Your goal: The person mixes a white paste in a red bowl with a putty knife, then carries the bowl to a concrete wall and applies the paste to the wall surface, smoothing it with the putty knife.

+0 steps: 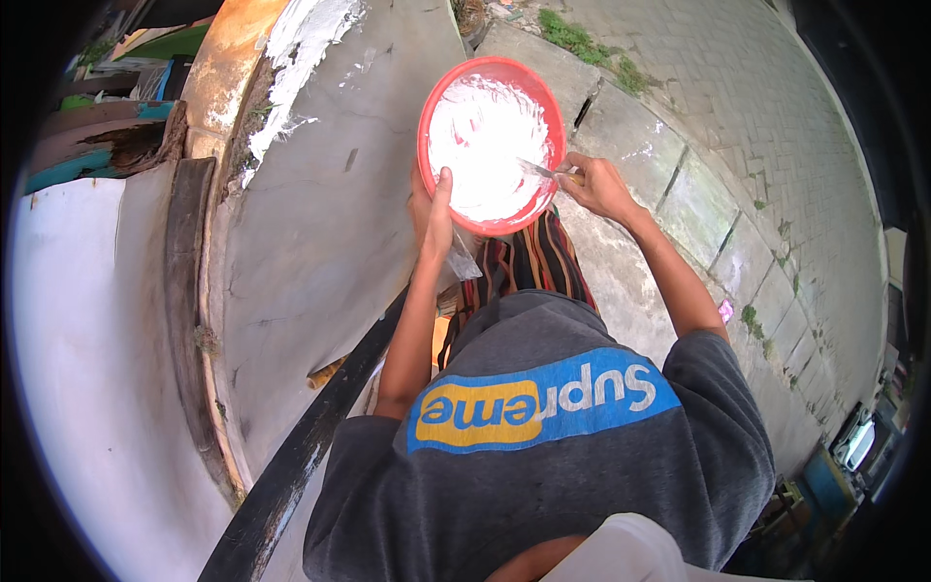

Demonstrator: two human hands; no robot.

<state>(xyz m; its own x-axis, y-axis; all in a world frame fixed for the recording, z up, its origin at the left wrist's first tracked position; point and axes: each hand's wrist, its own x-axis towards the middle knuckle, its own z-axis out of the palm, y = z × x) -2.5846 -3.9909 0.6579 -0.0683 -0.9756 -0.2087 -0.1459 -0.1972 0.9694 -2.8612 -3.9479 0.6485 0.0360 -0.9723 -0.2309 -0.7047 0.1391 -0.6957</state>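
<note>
White paste [480,136] lines our red bowl [495,229]; our left hand [433,215], part-curled, clasps its side; our right hand [596,186], fingers closed, grips a metal-bladed tool [538,171].

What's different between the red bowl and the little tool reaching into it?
The bowl is wide and round, while the tool is slim and much smaller. The bowl is red; the tool has a greyish blade. The left hand holds the bowl at its side, whereas the right hand holds the tool by its handle. Both are in use with the white paste.
</note>
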